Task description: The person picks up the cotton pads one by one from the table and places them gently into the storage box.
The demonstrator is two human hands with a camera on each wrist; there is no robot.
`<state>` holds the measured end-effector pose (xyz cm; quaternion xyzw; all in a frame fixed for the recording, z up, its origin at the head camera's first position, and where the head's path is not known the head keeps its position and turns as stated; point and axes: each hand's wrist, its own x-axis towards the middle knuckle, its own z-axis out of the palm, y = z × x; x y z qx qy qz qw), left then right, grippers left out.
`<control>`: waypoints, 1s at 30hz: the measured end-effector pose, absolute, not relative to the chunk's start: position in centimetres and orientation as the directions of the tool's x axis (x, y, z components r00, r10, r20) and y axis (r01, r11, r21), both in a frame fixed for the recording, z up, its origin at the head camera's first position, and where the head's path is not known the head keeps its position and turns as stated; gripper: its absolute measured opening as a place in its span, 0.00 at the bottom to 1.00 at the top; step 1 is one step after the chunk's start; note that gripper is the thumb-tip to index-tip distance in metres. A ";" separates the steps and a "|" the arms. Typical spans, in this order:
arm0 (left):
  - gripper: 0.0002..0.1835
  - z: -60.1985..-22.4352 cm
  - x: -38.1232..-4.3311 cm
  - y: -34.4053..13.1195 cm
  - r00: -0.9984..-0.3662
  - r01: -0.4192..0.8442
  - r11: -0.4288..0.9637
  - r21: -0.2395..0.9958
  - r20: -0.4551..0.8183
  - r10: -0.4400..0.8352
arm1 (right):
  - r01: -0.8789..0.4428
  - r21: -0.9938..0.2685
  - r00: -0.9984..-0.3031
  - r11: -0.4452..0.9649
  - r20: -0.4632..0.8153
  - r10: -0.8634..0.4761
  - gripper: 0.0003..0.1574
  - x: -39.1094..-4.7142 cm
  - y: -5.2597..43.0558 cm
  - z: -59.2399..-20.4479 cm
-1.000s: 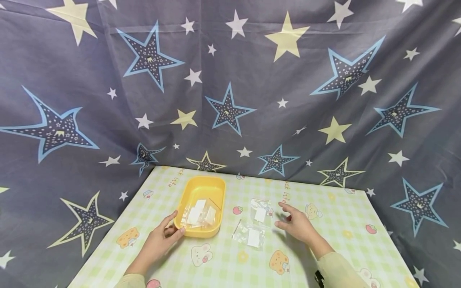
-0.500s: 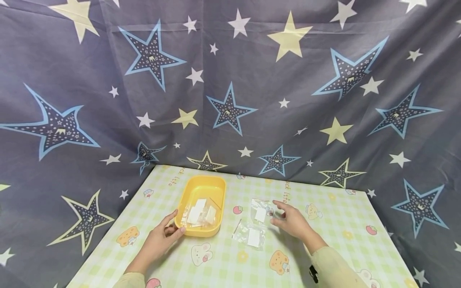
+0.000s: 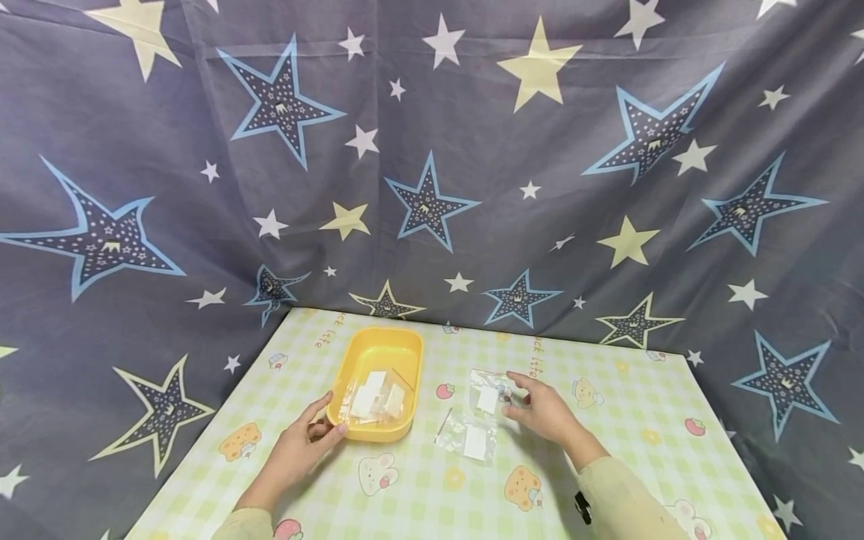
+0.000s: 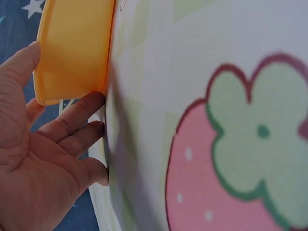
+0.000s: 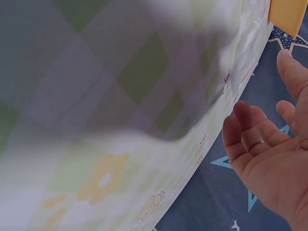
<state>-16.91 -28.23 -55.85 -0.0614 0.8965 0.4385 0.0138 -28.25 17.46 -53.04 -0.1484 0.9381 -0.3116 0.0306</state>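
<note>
A yellow plastic tray stands at the left of the table in the head view, with small clear bags holding white pieces inside it. My left hand holds its near left corner, thumb at the rim; in the left wrist view its other fingers rest low beside the tray wall. Two more clear zip bags lie on the table: a far bag and a near bag, each with a white rectangle in it. My right hand hovers at the far bag's right edge, thumb and fingers apart, holding nothing.
A checked tablecloth with cartoon bears and strawberries covers the table. Behind it and along its sides hangs a dark star-patterned curtain. A small black object shows at the right sleeve.
My right hand has moved a little left, its fingertips reaching the far bag's right edge. The left hand, tray and bags have stayed put.
</note>
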 end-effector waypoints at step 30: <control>0.47 -55.9 -17.0 -28.3 -0.991 -0.135 0.617 0.775 -0.090 -0.103 | -0.408 -0.387 -0.904 0.827 0.049 -0.424 0.36 -28.8 14.1 -54.4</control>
